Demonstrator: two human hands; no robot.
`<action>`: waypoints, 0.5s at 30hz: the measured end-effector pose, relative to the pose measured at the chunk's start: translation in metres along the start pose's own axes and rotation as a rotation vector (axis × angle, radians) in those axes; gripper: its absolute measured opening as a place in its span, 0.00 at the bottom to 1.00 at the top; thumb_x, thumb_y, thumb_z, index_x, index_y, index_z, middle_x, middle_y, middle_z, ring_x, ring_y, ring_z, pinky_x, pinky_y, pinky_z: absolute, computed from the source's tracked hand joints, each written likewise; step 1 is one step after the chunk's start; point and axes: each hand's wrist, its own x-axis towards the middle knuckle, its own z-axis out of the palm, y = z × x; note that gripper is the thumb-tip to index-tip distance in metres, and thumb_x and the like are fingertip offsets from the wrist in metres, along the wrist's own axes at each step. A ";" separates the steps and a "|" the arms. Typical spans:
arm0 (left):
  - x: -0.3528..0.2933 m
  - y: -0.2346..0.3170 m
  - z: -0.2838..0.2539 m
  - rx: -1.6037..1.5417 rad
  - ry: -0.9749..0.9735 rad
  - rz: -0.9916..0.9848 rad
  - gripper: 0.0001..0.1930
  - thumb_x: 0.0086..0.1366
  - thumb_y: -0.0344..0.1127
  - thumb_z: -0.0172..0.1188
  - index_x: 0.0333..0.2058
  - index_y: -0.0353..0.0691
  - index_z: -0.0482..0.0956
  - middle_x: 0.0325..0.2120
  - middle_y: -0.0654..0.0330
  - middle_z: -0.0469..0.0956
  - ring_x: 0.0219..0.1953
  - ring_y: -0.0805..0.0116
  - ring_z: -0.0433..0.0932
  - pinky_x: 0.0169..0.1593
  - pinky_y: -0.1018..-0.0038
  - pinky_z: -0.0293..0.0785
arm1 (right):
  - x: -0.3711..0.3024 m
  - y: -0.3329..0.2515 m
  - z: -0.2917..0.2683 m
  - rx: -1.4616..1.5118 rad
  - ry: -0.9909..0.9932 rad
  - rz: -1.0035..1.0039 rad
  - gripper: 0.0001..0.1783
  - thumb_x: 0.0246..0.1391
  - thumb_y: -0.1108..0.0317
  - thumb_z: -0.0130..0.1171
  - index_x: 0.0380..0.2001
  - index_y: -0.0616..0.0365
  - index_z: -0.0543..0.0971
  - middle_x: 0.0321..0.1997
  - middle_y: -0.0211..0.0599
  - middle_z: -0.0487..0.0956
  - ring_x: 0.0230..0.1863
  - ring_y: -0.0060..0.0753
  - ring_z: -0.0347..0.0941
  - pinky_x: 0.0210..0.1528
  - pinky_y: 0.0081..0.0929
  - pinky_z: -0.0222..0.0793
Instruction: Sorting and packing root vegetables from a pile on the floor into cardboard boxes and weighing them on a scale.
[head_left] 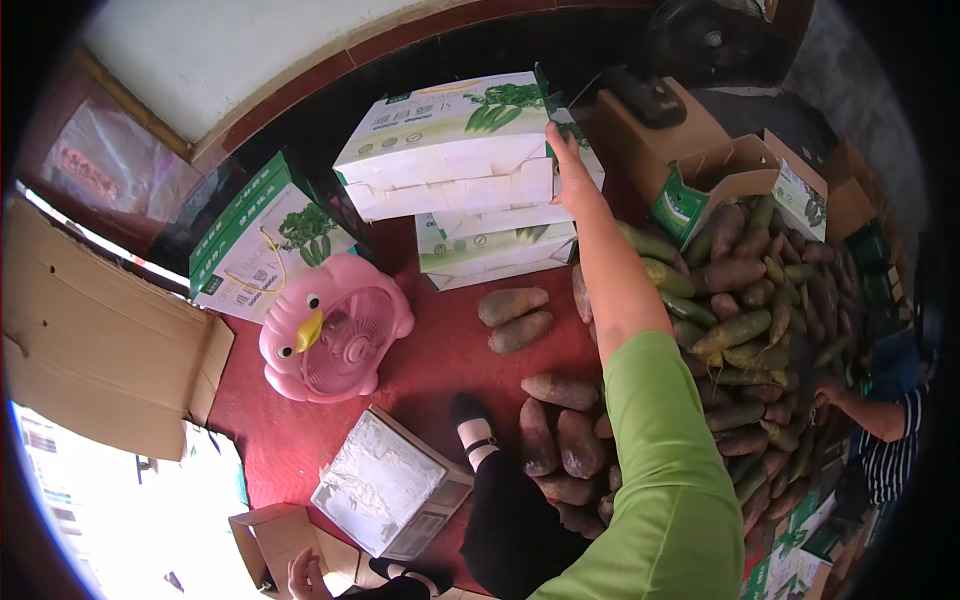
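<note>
Upper carton (450, 150): thin printed card is seen, smooth, with a faint sheen on the lid and a more matt white side.
Carry cord (270, 240): yellow, twisted-looking fibre is shown.
Pink fan (340, 335): moulded plastic is suggested, smooth and softly glossy.
Floor covering (265, 440): a matt red surface is seen, scuffed in places; its material cannot be told.
White-topped box (385, 480): its top is covered with a wrinkled, torn-looking layer.
Big sheet (100, 330): bare brown cardboard is seen, matt and creased.
Radishes (520, 332): dull, rough skins are shown, smeared with dry-looking soil.
Green sleeve (665, 450): matt, softly folded cloth is seen.
</note>
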 end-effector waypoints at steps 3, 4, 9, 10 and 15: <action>0.000 0.013 -0.002 0.103 -0.022 0.025 0.12 0.58 0.22 0.56 0.43 0.33 0.76 0.37 0.55 0.77 0.39 0.68 0.75 0.44 0.77 0.71 | -0.002 0.004 0.008 0.075 -0.105 -0.047 0.61 0.34 0.33 0.61 0.65 0.48 0.42 0.65 0.43 0.53 0.64 0.46 0.51 0.54 0.54 0.56; 0.000 0.014 -0.001 0.102 -0.022 0.023 0.12 0.58 0.22 0.56 0.43 0.33 0.76 0.37 0.55 0.77 0.39 0.68 0.75 0.44 0.77 0.71 | -0.001 0.006 0.011 0.169 -0.164 -0.095 0.58 0.36 0.33 0.58 0.65 0.42 0.43 0.65 0.40 0.53 0.63 0.47 0.52 0.50 0.66 0.55; 0.002 0.021 -0.001 0.085 -0.043 -0.075 0.12 0.60 0.27 0.57 0.43 0.33 0.76 0.37 0.55 0.77 0.40 0.68 0.75 0.45 0.76 0.70 | 0.044 0.026 -0.002 0.171 -0.102 -0.210 0.46 0.42 0.43 0.59 0.60 0.49 0.54 0.56 0.39 0.63 0.55 0.40 0.63 0.49 0.49 0.64; 0.002 0.022 0.000 0.081 -0.046 -0.074 0.12 0.60 0.27 0.57 0.43 0.33 0.76 0.37 0.55 0.77 0.40 0.68 0.75 0.45 0.76 0.70 | 0.048 0.027 -0.007 0.191 -0.073 -0.254 0.42 0.43 0.46 0.59 0.58 0.51 0.56 0.53 0.39 0.65 0.53 0.39 0.65 0.48 0.44 0.66; -0.004 0.003 -0.009 0.128 -0.032 0.070 0.11 0.62 0.30 0.55 0.42 0.32 0.77 0.36 0.56 0.77 0.38 0.69 0.76 0.41 0.74 0.72 | -0.008 0.009 -0.020 0.300 -0.101 -0.248 0.42 0.43 0.49 0.60 0.59 0.53 0.56 0.52 0.39 0.66 0.52 0.38 0.65 0.48 0.39 0.67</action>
